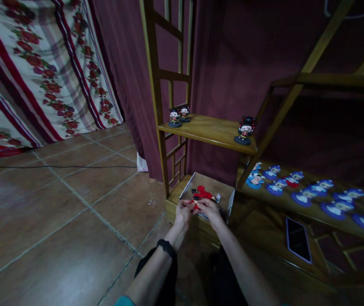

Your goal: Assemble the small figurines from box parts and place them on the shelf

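L hand [184,209] + R hand [209,207] tog., pinching red-black figure [196,199]; 3 black-haired figurines [244,128] already on brown wooden shelf [210,126] above; red pcs [203,193] left in white cardboard box [231,200] beyond.

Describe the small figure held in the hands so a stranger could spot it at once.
Start at the wooden shelf unit and drop to the open box near its foot. At the box's near edge, find the person's left hand and right hand. The small black-and-red figure is the one held between them, unlike the red items lying in the box.
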`<control>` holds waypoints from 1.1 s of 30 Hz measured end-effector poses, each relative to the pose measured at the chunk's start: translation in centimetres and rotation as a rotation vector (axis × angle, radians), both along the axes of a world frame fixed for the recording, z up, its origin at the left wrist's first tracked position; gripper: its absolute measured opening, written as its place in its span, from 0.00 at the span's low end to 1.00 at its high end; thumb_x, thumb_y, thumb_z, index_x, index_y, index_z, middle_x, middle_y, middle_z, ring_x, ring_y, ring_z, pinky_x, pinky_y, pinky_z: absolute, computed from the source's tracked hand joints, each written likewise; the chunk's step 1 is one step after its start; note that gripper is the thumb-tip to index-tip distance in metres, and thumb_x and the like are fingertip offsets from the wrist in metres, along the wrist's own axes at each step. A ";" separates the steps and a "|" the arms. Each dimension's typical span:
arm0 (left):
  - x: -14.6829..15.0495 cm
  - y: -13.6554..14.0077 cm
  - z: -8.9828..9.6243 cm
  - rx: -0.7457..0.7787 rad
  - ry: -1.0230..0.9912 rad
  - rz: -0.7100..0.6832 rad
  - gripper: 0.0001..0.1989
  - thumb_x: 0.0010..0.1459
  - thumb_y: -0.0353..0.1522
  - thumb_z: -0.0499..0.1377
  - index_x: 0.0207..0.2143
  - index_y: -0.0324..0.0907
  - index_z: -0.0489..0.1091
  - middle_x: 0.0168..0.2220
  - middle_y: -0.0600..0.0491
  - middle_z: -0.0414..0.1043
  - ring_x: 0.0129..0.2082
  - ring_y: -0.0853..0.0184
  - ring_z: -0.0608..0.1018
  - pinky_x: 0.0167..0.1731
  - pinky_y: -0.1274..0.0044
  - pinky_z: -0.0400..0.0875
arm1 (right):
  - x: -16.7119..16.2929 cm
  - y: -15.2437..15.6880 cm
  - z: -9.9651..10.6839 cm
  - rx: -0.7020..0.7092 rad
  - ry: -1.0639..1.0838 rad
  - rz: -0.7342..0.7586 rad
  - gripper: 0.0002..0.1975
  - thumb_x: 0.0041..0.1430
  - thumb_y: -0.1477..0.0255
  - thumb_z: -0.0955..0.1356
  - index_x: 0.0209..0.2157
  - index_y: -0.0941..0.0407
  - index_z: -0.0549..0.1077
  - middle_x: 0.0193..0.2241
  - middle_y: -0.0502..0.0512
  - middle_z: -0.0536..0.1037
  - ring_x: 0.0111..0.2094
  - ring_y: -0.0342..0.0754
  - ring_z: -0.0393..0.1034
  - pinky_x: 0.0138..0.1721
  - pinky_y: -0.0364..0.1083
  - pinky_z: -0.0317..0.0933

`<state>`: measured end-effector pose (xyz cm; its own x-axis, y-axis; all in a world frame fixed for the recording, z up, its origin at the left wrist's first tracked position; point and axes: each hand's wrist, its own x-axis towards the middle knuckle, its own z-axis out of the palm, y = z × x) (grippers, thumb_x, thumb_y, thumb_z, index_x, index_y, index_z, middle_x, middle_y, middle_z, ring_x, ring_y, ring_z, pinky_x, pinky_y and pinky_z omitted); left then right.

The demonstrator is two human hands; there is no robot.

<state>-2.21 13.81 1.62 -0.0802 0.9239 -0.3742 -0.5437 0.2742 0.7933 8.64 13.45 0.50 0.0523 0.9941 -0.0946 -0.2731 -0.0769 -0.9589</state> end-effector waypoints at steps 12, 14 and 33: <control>-2.9 -5.9 -0.6 -0.099 -0.127 -0.219 0.04 0.46 0.21 0.59 0.27 0.34 0.67 0.23 0.50 0.72 0.23 0.70 0.76 0.26 0.79 0.73 | 0.0 -7.7 -0.4 -0.021 0.049 0.058 0.19 0.41 0.62 0.70 0.36 0.55 0.72 0.35 0.56 0.76 0.35 0.48 0.71 0.35 0.48 0.64; -2.9 -6.7 -0.9 -0.104 -0.105 -0.211 0.04 0.46 0.21 0.59 0.27 0.34 0.67 0.23 0.49 0.72 0.22 0.70 0.76 0.26 0.79 0.73 | 0.1 -8.3 -0.4 -0.024 0.042 0.056 0.19 0.41 0.63 0.70 0.37 0.55 0.72 0.36 0.56 0.75 0.35 0.48 0.70 0.36 0.48 0.64; -2.0 -8.6 -1.2 -0.061 0.085 -0.125 0.11 0.40 0.23 0.64 0.28 0.34 0.66 0.22 0.49 0.72 0.20 0.69 0.75 0.21 0.79 0.72 | -0.7 -9.0 -1.1 -0.021 0.034 0.021 0.19 0.38 0.60 0.70 0.34 0.53 0.74 0.33 0.53 0.77 0.34 0.49 0.71 0.35 0.48 0.64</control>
